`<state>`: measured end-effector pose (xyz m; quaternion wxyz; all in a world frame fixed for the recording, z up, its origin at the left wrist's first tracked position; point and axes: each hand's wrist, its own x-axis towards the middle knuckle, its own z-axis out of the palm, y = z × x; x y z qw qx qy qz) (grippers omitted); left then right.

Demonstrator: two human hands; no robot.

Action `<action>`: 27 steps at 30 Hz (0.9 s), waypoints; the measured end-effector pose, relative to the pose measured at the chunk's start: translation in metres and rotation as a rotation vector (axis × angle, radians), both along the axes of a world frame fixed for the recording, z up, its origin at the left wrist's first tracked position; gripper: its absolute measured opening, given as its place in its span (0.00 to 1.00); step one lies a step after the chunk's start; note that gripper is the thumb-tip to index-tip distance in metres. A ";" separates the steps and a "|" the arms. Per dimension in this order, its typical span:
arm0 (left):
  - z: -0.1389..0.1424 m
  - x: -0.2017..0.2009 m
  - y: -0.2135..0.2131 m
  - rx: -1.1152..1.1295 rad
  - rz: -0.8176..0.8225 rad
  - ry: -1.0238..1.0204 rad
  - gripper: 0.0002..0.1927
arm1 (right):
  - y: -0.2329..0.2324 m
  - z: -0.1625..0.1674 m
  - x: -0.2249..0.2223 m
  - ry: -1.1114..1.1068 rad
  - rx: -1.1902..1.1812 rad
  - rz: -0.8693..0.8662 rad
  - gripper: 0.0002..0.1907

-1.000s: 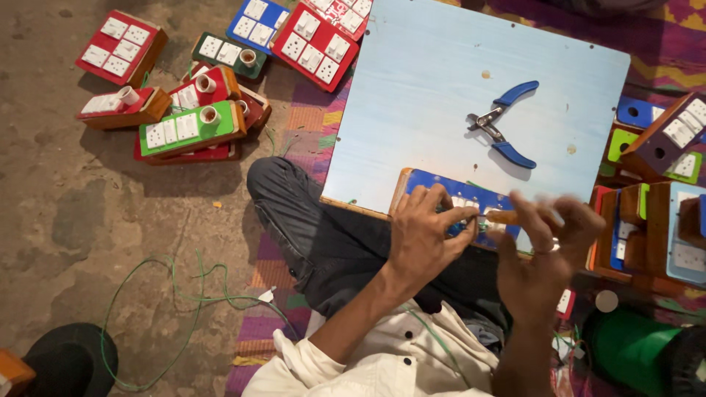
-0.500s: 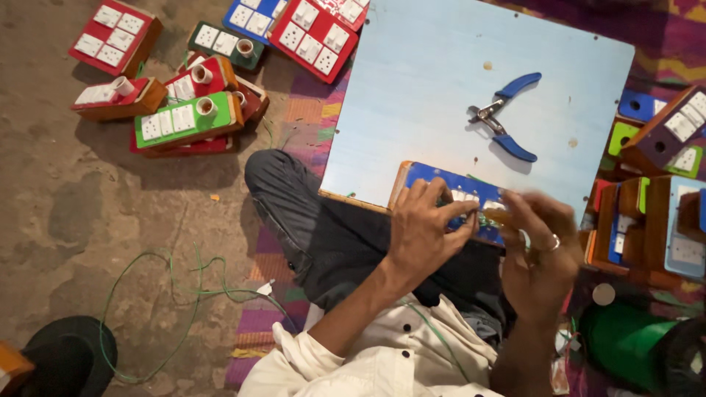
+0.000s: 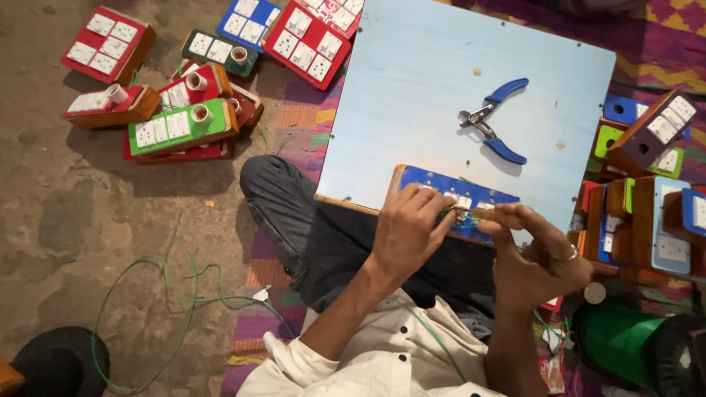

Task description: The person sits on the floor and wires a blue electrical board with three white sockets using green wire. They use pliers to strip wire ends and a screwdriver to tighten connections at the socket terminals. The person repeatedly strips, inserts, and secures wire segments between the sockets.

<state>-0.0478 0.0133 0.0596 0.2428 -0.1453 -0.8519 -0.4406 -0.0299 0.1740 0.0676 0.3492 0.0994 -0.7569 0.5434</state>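
At the board's near edge, left hand (image 3: 408, 231) steadies the stiff, light blue switch panel (image 3: 452, 202) by its rim; right hand (image 3: 537, 257) grips a screwdriver (image 3: 493, 215).

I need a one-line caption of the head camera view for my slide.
Seated person's left hand steadies a blue switch board while the right hand works a screwdriver; blue pliers lie on the pale board.

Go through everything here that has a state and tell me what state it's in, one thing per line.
Blue switch board: lying on the pale board's near edge, steadied by the left hand.
Screwdriver: gripped in the right hand, tip at the blue switch board.
Pliers: lying unheld on the pale board, handles spread.
Green switch box: finished, stacked on red ones on the floor.
Green wire: loose, looped on the floor.
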 end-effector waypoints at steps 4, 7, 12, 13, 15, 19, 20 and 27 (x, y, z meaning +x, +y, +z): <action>0.000 0.004 0.003 -0.011 0.047 -0.027 0.07 | 0.000 -0.009 -0.003 0.034 0.017 0.072 0.16; -0.001 0.006 0.008 0.006 0.113 -0.036 0.06 | -0.003 -0.004 -0.006 0.026 0.077 -0.035 0.19; -0.005 0.005 0.008 0.068 0.115 -0.051 0.06 | -0.004 0.027 -0.010 -0.010 0.415 -0.026 0.17; -0.006 0.005 0.008 0.077 0.109 -0.057 0.07 | -0.002 0.033 -0.010 -0.017 0.533 -0.059 0.17; -0.008 0.005 0.006 0.071 0.079 -0.073 0.07 | 0.000 0.042 -0.009 -0.094 0.387 0.142 0.17; -0.011 0.005 0.003 0.062 0.030 -0.092 0.09 | 0.000 0.037 -0.007 -0.154 0.433 -0.095 0.20; -0.011 0.005 0.003 0.064 0.024 -0.094 0.10 | 0.001 0.035 -0.007 -0.132 0.421 -0.064 0.21; -0.011 0.007 0.006 0.060 0.054 -0.071 0.13 | -0.001 0.035 -0.005 -0.092 0.456 0.067 0.22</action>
